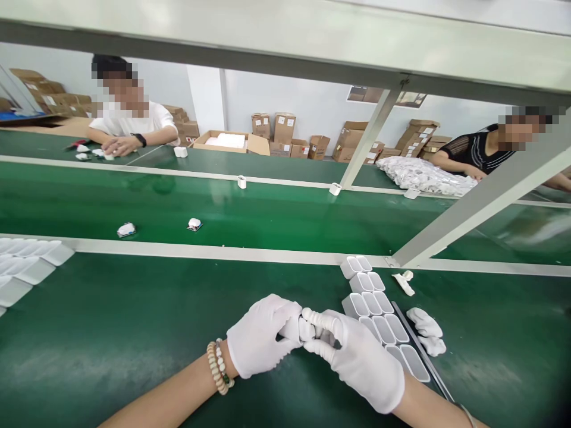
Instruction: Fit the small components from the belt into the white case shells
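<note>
My left hand point(265, 334), in a white glove with two bead bracelets at the wrist, is closed around a small white plastic piece point(306, 329). From the other side my right hand point(357, 356), also gloved, pinches the same piece between thumb and fingers. Both hands meet above the green work surface point(169, 333). Much of the piece is hidden by the gloves, and I cannot tell whether it is one part or two. Just beyond my right hand stand rows of white open-topped plastic cups point(373, 303), partly covered by that hand.
More white cups point(33, 261) stand at the left edge. A metal strip point(419, 342) and crumpled white gloves point(426, 324) lie at right. Beyond a rail, a green belt point(276, 208) carries small parts point(194, 223). A slanted post point(482, 196) crosses the right side. Two people sit opposite.
</note>
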`<state>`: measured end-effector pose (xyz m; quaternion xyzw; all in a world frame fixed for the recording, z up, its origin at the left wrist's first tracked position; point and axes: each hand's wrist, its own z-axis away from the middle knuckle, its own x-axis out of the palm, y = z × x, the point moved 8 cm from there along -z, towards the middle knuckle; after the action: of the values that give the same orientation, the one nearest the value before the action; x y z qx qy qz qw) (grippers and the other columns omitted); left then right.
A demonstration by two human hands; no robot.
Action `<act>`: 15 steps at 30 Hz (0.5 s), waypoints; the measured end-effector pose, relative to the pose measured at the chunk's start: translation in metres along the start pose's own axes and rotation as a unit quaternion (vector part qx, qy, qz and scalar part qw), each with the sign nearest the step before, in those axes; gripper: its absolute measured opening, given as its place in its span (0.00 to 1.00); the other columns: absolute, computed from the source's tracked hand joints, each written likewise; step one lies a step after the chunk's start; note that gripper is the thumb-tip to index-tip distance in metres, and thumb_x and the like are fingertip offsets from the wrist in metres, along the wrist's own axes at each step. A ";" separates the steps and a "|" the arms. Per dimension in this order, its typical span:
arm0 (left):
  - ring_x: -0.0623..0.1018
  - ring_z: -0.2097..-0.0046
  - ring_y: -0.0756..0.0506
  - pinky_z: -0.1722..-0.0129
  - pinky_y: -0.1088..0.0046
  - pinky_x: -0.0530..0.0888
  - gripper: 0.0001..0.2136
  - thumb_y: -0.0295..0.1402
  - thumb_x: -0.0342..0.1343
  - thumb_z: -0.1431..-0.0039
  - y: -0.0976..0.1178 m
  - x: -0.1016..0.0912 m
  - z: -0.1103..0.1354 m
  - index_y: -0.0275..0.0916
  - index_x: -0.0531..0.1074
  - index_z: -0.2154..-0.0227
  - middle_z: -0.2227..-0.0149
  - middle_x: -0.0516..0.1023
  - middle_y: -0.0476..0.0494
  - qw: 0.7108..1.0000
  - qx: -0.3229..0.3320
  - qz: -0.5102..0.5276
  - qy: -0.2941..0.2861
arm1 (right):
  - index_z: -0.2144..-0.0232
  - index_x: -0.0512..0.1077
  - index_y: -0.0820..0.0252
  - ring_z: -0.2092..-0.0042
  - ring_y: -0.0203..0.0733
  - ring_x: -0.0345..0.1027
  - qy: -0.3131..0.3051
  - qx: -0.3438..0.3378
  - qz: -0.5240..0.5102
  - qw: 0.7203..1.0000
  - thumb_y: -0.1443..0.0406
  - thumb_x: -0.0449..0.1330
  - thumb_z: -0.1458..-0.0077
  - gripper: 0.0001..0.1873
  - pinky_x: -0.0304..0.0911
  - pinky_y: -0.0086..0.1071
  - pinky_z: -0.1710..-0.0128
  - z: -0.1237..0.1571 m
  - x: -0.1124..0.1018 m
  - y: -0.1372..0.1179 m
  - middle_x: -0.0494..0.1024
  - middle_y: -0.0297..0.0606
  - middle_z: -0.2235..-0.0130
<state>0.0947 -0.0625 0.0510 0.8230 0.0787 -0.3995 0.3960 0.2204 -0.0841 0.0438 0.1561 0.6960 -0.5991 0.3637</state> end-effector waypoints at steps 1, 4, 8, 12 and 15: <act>0.77 0.61 0.42 0.60 0.64 0.75 0.15 0.29 0.62 0.47 -0.002 0.000 0.001 0.41 0.69 0.56 0.61 0.77 0.44 1.000 -0.007 0.006 0.002 | 0.56 0.74 0.55 0.70 0.41 0.70 0.029 -0.030 0.040 0.998 0.57 0.57 0.39 0.13 0.70 0.34 0.69 0.001 -0.001 -0.001 0.75 0.35 0.70; 0.77 0.59 0.42 0.59 0.63 0.75 0.17 0.31 0.64 0.48 -0.008 0.000 0.003 0.43 0.69 0.54 0.60 0.76 0.44 0.999 -0.029 0.030 0.012 | 0.46 0.67 0.57 0.70 0.43 0.70 0.121 -0.117 0.156 0.973 0.54 0.50 0.34 0.20 0.69 0.38 0.69 0.007 -0.005 -0.005 0.77 0.39 0.68; 0.77 0.56 0.41 0.55 0.61 0.76 0.19 0.32 0.64 0.47 -0.010 -0.003 0.005 0.44 0.68 0.52 0.57 0.77 0.44 0.997 -0.032 0.058 0.038 | 0.55 0.71 0.58 0.74 0.43 0.68 0.093 -0.157 0.277 0.943 0.55 0.46 0.32 0.18 0.64 0.37 0.75 0.012 0.010 -0.016 0.77 0.42 0.68; 0.77 0.56 0.42 0.54 0.62 0.76 0.19 0.31 0.63 0.45 -0.010 -0.007 0.007 0.45 0.68 0.51 0.58 0.77 0.44 0.995 -0.027 0.079 0.060 | 0.54 0.69 0.62 0.75 0.45 0.68 0.070 -0.148 0.315 0.935 0.59 0.46 0.33 0.17 0.62 0.38 0.75 0.014 0.020 -0.032 0.77 0.45 0.66; 0.78 0.57 0.42 0.55 0.62 0.77 0.18 0.30 0.62 0.46 -0.008 -0.011 0.009 0.45 0.69 0.51 0.58 0.77 0.44 0.995 -0.014 0.077 0.060 | 0.47 0.63 0.64 0.74 0.45 0.68 0.050 -0.145 0.309 0.939 0.61 0.51 0.36 0.18 0.62 0.38 0.75 0.015 0.030 -0.036 0.78 0.45 0.65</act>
<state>0.0785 -0.0618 0.0505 0.8433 0.0441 -0.3168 0.4319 0.1808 -0.1137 0.0488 0.3391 0.7098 -0.3413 0.5144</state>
